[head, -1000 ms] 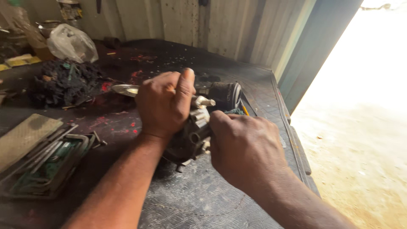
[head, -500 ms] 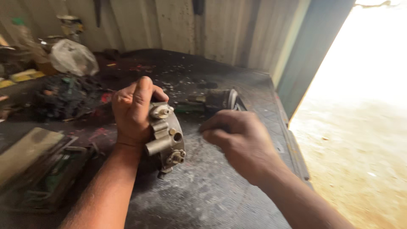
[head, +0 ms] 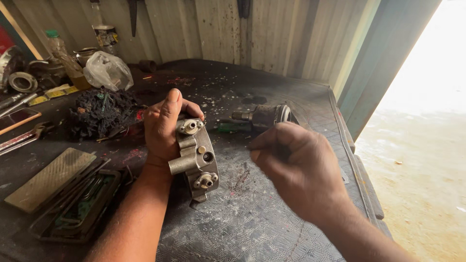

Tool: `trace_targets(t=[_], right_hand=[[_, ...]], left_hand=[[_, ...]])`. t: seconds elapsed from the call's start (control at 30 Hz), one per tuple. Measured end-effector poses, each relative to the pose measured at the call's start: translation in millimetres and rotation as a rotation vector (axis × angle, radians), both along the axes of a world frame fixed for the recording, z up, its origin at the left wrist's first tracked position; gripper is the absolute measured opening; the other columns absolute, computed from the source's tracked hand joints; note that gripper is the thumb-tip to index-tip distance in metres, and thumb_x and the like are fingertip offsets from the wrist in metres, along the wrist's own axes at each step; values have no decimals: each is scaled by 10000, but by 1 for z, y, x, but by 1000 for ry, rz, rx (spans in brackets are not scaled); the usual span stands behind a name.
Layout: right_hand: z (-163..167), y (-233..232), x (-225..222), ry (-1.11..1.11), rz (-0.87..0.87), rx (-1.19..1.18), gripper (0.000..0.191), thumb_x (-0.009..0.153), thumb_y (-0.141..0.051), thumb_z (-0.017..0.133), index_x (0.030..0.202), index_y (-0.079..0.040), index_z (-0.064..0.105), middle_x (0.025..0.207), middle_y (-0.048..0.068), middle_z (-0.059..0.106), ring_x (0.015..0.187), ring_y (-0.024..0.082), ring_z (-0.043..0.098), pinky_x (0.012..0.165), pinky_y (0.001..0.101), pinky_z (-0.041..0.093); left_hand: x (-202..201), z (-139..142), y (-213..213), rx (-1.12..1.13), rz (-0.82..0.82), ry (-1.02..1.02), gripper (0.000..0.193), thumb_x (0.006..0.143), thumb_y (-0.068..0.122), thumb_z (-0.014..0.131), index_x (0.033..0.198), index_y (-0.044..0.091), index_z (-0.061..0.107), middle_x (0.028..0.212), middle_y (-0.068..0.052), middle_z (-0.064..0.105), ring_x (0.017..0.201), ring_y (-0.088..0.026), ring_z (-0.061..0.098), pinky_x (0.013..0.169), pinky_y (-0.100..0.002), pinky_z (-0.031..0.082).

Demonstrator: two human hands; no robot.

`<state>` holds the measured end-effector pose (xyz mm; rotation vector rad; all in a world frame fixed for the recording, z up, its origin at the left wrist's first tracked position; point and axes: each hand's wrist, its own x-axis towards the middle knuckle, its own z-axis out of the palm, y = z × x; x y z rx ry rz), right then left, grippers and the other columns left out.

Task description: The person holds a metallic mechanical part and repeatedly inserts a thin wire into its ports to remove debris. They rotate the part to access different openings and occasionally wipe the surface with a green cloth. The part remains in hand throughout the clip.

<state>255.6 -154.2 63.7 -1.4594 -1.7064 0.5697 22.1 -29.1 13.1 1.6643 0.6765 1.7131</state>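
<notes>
My left hand [head: 162, 126] grips a grey cast-metal housing [head: 196, 157] with round ports and studs, holding it upright just above the dark workbench [head: 252, 218]. My right hand [head: 298, 167] hovers to the right of the housing, apart from it, fingers curled in; something small may be pinched in them, but I cannot tell. Behind my right hand a dark cylindrical part with a short shaft [head: 264, 115] lies on the bench, next to a green-handled tool [head: 230, 127].
A pile of dark rag [head: 99, 111] and a clear plastic bag [head: 107, 70] lie at the back left. A flat file [head: 51, 179] and an open tool case [head: 77, 206] sit near left. Corrugated wall behind; the bench edge and bright doorway at right.
Both hands were together on the housing a second ago. My right hand has come off and moved right; my left hand has turned the housing so its ported face shows.
</notes>
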Motion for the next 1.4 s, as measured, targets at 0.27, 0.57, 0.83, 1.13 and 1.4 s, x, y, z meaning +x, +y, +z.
trace_targets(t=[0.27,0.57,0.83,1.13,1.4], right_hand=[[-11,-14,-17,-83,132,425,41,821,-116,772,851,-112,745,823,-7,685,680,120,721,590,288,579],[-18,-16,-25,-270,139,741,109,842,-73,762,896,-84,668,799,63,554,606,222,597,514,381,478],[-25,-15,-30,-412,160,839,125,874,-61,731,923,-57,616,807,95,508,615,253,572,543,408,471],[-24,-14,-27,-168,243,589,66,911,-74,701,965,-56,668,796,80,636,614,233,672,527,361,534],[-26,-11,-30,-335,181,709,79,930,-80,689,976,-22,660,781,115,590,613,276,634,540,413,504]], left_hand=[[3,1,-5,36,23,16,595,1087,443,466,807,-25,704,797,-96,707,748,-148,638,743,-306,518],[8,3,-8,71,30,13,568,1099,407,469,811,-31,687,786,-100,698,715,-136,618,689,-289,498],[9,3,-11,81,98,53,566,1085,413,469,807,-20,704,758,-78,698,681,-126,619,658,-284,491],[11,1,-10,64,-23,-41,542,1089,402,493,822,-27,692,787,-87,698,718,-141,627,697,-303,507],[10,0,-7,75,43,31,553,1097,398,471,818,-21,700,767,-75,690,705,-129,613,675,-288,491]])
